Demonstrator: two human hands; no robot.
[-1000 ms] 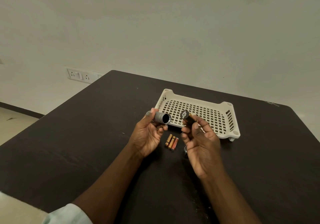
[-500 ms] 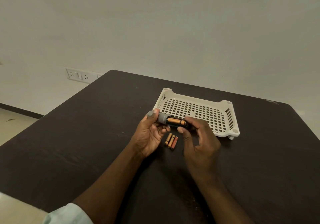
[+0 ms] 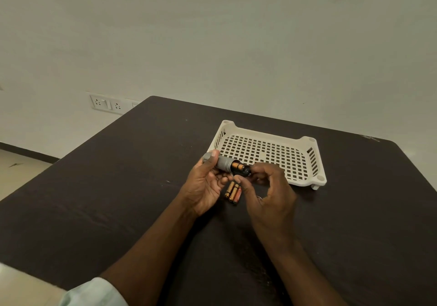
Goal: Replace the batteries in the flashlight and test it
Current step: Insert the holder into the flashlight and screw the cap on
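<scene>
Here the left hand (image 3: 205,182) grips the grey flashlight (image 3: 218,161); right hand (image 3: 267,188) fingers pinch the battery holder (image 3: 240,168) at its mouth.

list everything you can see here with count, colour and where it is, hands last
flashlight body: 1, grey, held above the table in front of the tray
battery holder: 1, black with orange and black cells in it, partly inside the open end of the flashlight body
loose batteries: 3, orange and black, one more reddish, lying side by side on the table between the hands
tray: 1, cream, perforated, on the table behind the hands
table: 1, dark brown, fills the lower view
wall socket plate: 1, white, on the wall left of the table
sleeve: 1, pale, lower left edge
left hand: 1, grips the flashlight body
right hand: 1, pinches the outer end of the battery holder
</scene>
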